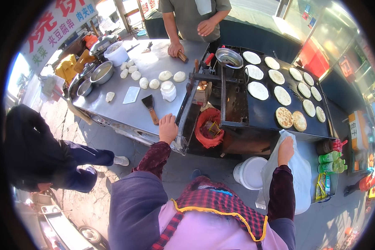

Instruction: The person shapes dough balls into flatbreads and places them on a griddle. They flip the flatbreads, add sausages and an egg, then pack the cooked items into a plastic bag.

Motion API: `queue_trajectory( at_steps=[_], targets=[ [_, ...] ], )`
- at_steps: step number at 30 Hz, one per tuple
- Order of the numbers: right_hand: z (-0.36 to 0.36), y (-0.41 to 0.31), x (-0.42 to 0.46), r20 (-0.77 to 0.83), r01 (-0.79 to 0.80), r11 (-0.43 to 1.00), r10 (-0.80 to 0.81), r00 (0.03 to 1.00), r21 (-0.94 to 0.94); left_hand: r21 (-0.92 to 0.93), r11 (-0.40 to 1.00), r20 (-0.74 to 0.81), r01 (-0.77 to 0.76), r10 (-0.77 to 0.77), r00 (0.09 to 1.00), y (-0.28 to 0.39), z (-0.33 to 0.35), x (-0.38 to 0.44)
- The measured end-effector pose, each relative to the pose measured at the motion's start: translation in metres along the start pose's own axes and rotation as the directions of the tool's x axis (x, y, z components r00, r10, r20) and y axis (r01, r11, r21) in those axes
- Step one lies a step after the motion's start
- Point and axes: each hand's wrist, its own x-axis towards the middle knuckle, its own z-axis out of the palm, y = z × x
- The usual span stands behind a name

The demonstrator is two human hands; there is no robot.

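Note:
My left hand (168, 128) rests at the near edge of the steel worktable (112, 104), beside the wooden handle of a scraper (150, 107). Its fingers are partly hidden from above. My right hand (286, 152) grips the top of a pale plastic bag (295, 184), which hangs full-looking beside the griddle; its contents cannot be made out. Just beyond that hand, two browned flatbreads (284, 117) lie at the near edge of the black griddle (262, 112). Several paler flatbreads (257, 90) cover the rest of it.
Dough balls (154, 83), a white container (168, 91) and metal bowls (101, 72) stand on the worktable. Across it, a co-worker's hand (176, 49) holds a wooden rolling pin (183, 57). Below are a red-lined bin (209, 128) and a lidded white bucket (250, 172). Someone (34, 150) stands at left.

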Motion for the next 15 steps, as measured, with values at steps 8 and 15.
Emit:
queue_trajectory(
  at_steps=[8,15],
  targets=[
    [0.016,0.010,0.001,-0.065,0.034,0.999,-0.032,0.997,0.030,-0.018,1.000,-0.016,-0.005,0.005,1.000,0.001,-0.005,0.000],
    [0.028,0.016,-0.001,-0.150,0.083,0.996,-0.077,0.986,0.032,-0.035,0.999,0.012,0.024,-0.024,1.000,-0.005,-0.003,-0.003]
  ],
)
